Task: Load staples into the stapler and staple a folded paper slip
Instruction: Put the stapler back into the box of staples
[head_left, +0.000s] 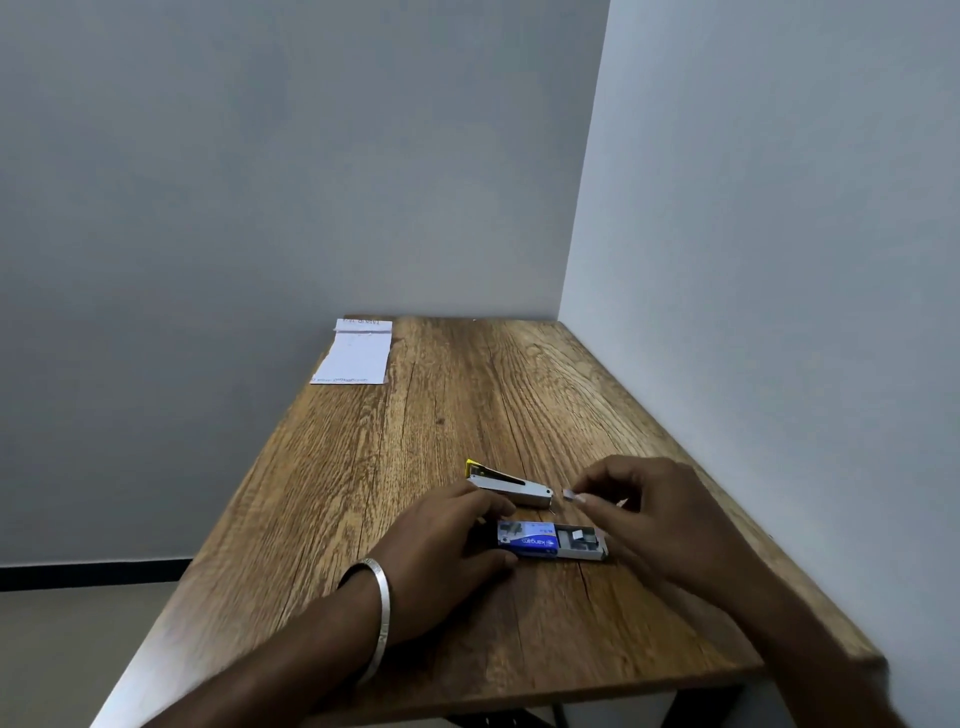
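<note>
A small metal stapler (511, 486) with a yellow end lies on the wooden table (395, 467), its magazine end toward the right. Just in front of it sits a blue staple box (550, 541), slid open, with staple strips showing in the grey tray. My left hand (447, 540) grips the closed blue end of the box. My right hand (639, 499) hovers right of the stapler, pinching a short strip of staples (570, 493) between thumb and finger. A white paper slip (356, 352) lies at the table's far left corner.
The table stands in a corner, with walls along its far edge and its right edge. Its left edge drops off to the floor. A silver bangle (376, 618) circles my left wrist.
</note>
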